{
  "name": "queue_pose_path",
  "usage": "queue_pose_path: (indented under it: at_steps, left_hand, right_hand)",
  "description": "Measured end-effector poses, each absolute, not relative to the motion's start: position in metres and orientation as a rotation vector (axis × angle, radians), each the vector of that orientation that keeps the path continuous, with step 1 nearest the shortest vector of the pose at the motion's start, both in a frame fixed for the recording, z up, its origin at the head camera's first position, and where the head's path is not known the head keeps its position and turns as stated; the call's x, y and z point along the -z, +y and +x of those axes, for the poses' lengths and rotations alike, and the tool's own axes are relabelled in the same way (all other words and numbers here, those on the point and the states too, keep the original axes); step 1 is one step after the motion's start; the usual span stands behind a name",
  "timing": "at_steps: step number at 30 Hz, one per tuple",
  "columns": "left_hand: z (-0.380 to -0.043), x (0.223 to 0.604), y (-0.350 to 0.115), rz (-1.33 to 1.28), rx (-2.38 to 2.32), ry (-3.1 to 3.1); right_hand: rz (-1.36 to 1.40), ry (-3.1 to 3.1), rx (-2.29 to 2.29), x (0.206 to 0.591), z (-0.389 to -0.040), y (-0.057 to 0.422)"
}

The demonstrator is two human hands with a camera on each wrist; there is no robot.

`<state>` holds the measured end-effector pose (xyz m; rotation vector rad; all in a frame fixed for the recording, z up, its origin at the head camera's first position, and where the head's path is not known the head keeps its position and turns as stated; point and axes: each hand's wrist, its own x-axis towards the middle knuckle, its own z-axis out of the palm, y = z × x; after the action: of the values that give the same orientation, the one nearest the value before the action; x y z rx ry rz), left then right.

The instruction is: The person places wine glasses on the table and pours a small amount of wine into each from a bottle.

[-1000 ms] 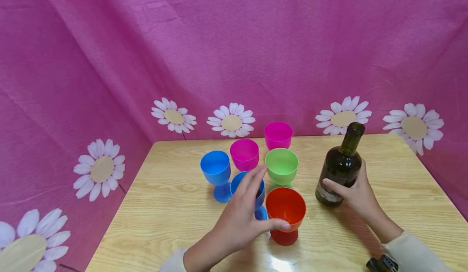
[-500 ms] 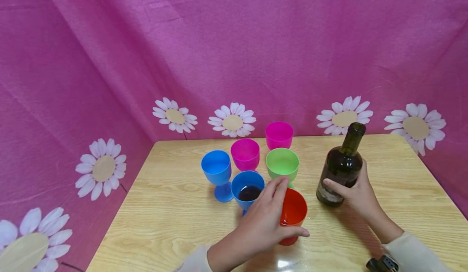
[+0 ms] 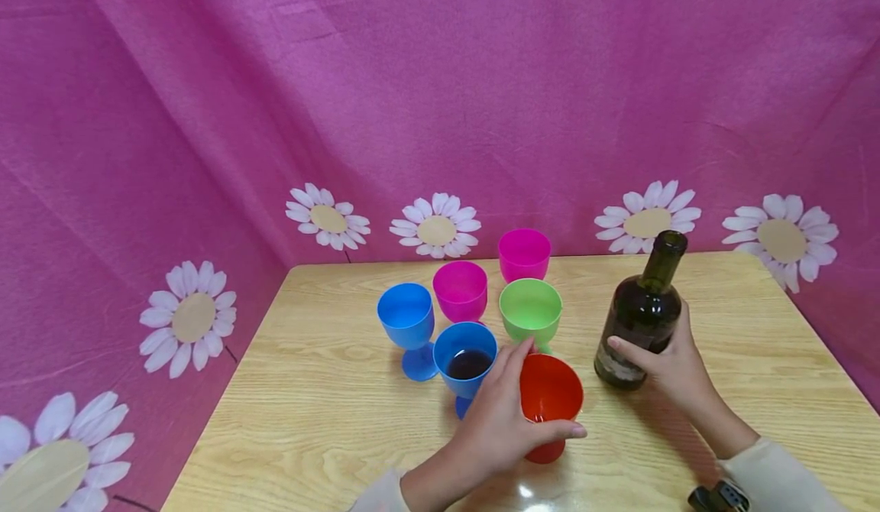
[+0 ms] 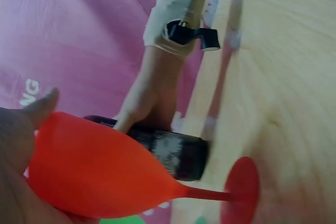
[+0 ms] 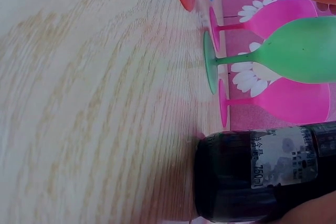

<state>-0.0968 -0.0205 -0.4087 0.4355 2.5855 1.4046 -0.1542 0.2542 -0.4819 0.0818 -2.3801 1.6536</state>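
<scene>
My left hand [image 3: 491, 420] curls round the bowl of a red goblet [image 3: 552, 390], thumb across its near side and fingers on the left and far side. The goblet's stem and round foot show in the left wrist view, the foot [image 4: 242, 191] close to the tabletop. To the right, my right hand [image 3: 670, 367] grips a dark glass wine bottle [image 3: 646, 309] low on its body, and the bottle stands upright on the table. Its pale label [image 5: 286, 156] shows in the right wrist view. Beside the left fingers is a blue goblet [image 3: 465, 355] with dark liquid in it.
Behind stand a green goblet [image 3: 531, 309], a second blue goblet [image 3: 406, 317] and two pink goblets, one nearer [image 3: 460, 290] and one farther back [image 3: 525, 254]. The wooden table [image 3: 309, 420] meets a purple flowered cloth [image 3: 440, 99] at its back edge.
My left hand has moved right, off the front of the blue goblet and round the red one, which has shifted slightly right. The right hand and bottle have stayed put.
</scene>
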Motion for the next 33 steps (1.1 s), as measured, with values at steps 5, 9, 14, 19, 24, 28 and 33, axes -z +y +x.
queue_pose_path:
  at_steps: [5, 9, 14, 19, 24, 28, 33]
  left_hand:
    - [-0.100, 0.421, -0.023, 0.396, -1.567, 2.473]
    - [-0.102, 0.427, -0.024, 0.402, -1.637, 2.413]
    - [-0.103, 0.431, -0.025, 0.434, -1.684, 2.365]
    - [-0.104, 0.432, -0.025, 0.452, -1.705, 2.339]
    - [-0.105, 0.433, -0.025, 0.440, -1.727, 2.311]
    - [-0.105, 0.434, -0.025, 0.442, -1.740, 2.303]
    - [-0.105, 0.434, -0.025, 0.449, -1.740, 2.304]
  right_hand:
    - [0.084, -2.379, -1.660, 0.482, -0.154, 0.254]
    - [0.086, -2.377, -1.667, 0.482, -0.154, 0.254]
    - [0.093, -2.362, -1.671, 0.481, -0.154, 0.254]
    - [0.074, -2.380, -1.672, 0.481, -0.153, 0.254]
    - [0.072, -2.383, -1.674, 0.481, -0.154, 0.254]
    - [0.078, -2.381, -1.677, 0.479, -0.155, 0.255]
    - [0.105, -2.392, -1.666, 0.475, -0.156, 0.255]
